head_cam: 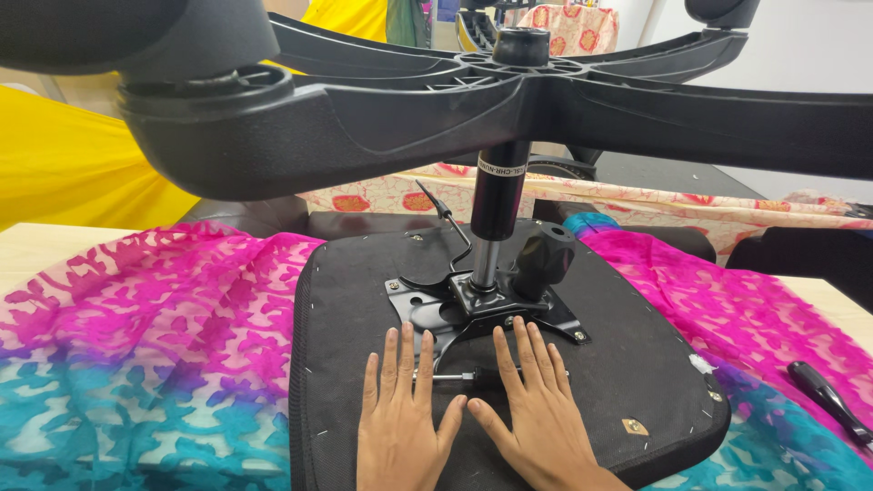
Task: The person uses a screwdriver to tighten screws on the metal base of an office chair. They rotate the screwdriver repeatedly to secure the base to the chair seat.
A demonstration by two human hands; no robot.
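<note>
An office chair lies upside down on a table. Its black seat underside (364,291) faces up, with the black metal mechanism plate (482,305) bolted at the middle. A gas cylinder (498,205) rises from the plate to the black five-arm star base (509,100) overhead. My left hand (400,414) lies flat on the seat, fingers spread, just in front of the plate. My right hand (536,409) lies flat beside it, thumbs almost touching. A thin metal lever rod (450,376) runs between and under the fingers. Neither hand grips anything.
A pink and teal patterned cloth (136,345) covers the table under the seat. A black-handled tool (827,395) lies on the cloth at the right. A black knob (546,255) sticks out beside the cylinder. Yellow fabric (64,164) hangs at the left.
</note>
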